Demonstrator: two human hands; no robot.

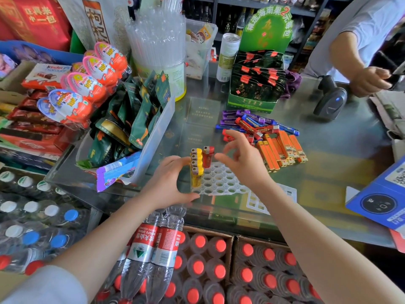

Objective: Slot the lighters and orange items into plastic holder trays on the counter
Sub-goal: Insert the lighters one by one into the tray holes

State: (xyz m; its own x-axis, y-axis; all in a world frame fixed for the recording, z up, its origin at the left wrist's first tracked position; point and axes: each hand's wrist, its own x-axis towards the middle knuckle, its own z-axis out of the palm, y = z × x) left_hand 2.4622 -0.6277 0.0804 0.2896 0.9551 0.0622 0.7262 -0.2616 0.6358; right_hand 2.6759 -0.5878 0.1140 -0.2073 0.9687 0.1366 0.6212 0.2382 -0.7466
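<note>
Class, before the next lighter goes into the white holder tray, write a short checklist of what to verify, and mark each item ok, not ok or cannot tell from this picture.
1. Free holes left in the white holder tray: ok, most are empty.
2. Yellow lighters standing upright in the tray's left column: ok.
3. Red lighter seated fully in its hole: cannot tell.
4. Left hand steadying the tray and yellow row: ok, its fingers touch them.
5. Right hand free to pick up: ok, open and empty.
6. More stock within reach: ok, the loose lighters and orange items lie just behind the tray.
</note>
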